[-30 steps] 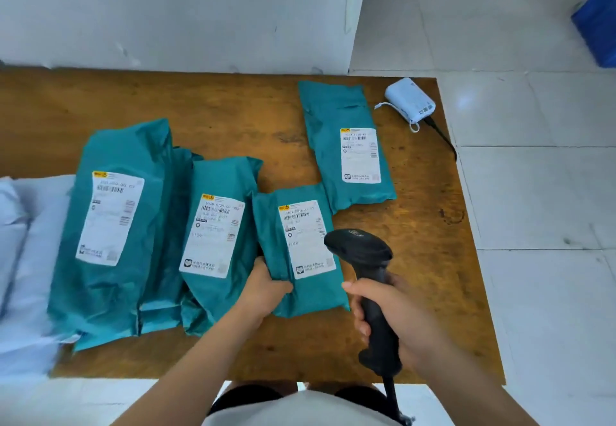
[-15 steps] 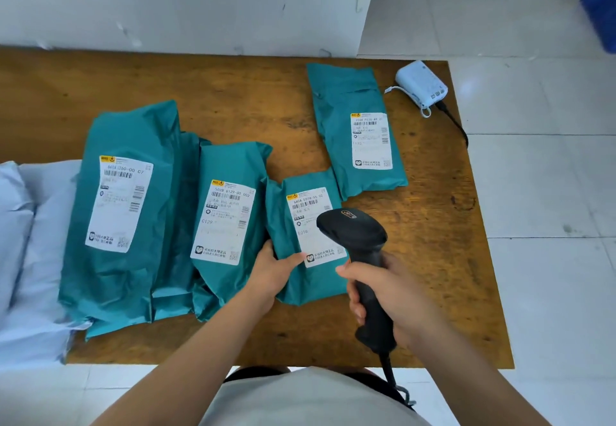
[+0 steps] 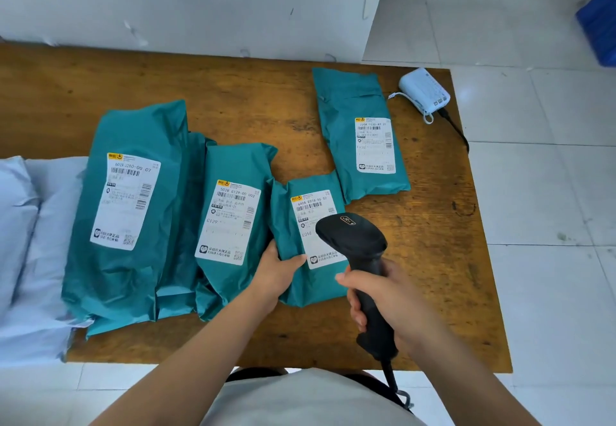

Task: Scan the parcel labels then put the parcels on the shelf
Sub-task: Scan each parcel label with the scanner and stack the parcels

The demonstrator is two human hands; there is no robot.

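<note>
Four teal parcels lie label-up on our wooden table, and the smallest teal parcel sits nearest us at the front edge. Compared with a second ago, our left hand has shifted from clutching its lower corner to pinching its left edge, thumb now on the white label. Our right hand stays wrapped around the handle of the one black scanner, whose head has come forward over that label and now covers its right part. Leftward we count a middle parcel just beside it, then the large parcel; the far parcel lies beyond, touching the small one's corner. One white device rests at the table's far right corner, and pale grey mailers lie at the left.
</note>
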